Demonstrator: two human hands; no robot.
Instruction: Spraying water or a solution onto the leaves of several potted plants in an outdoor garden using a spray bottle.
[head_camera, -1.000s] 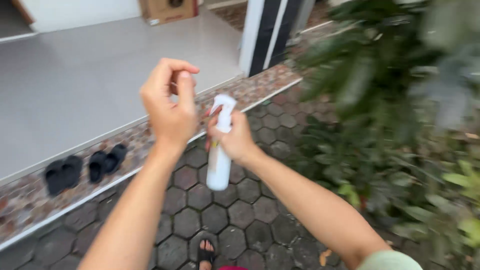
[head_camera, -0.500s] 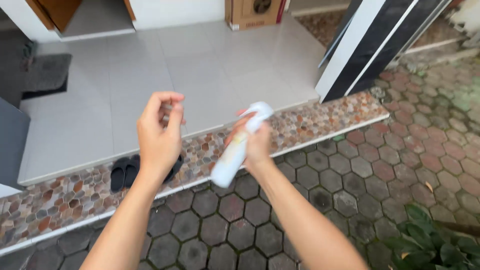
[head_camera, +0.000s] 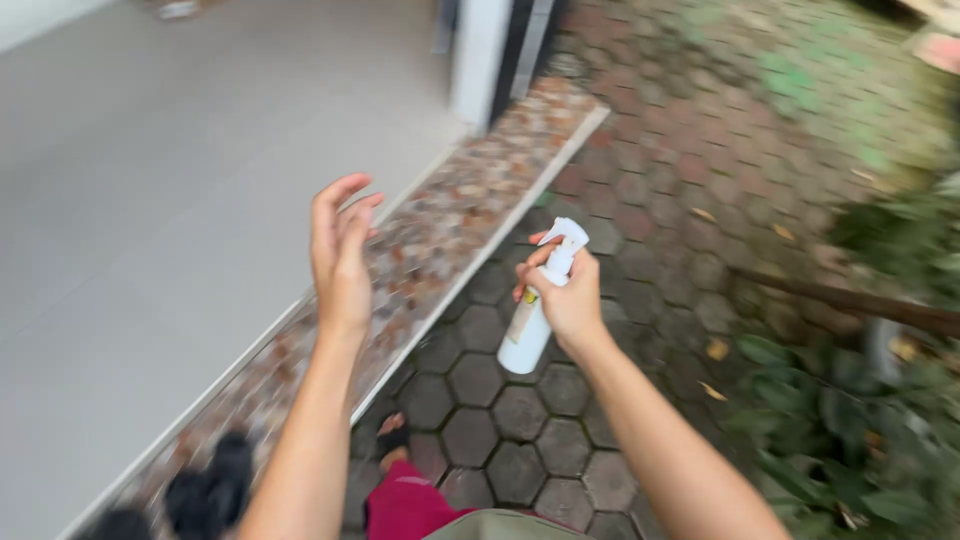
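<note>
Right hand (head_camera: 572, 300) grips a white spray bottle (head_camera: 535, 318) by its neck, tilted, over the hexagonal pavers (head_camera: 520, 410); left hand (head_camera: 340, 255) is raised beside it, fingers spread, holding nothing. Pebble-faced step edge (head_camera: 470, 225) and grey tiled floor (head_camera: 170, 200) lie left, a white post (head_camera: 478, 60) ahead, green plants (head_camera: 860, 420) right. Dark sandals (head_camera: 205, 490) at bottom left are blurred and partly cut off, and a foot (head_camera: 392, 440) is half hidden by red cloth (head_camera: 405, 505)

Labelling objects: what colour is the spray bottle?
White spray bottle, with a small yellowish label; head view.
</note>
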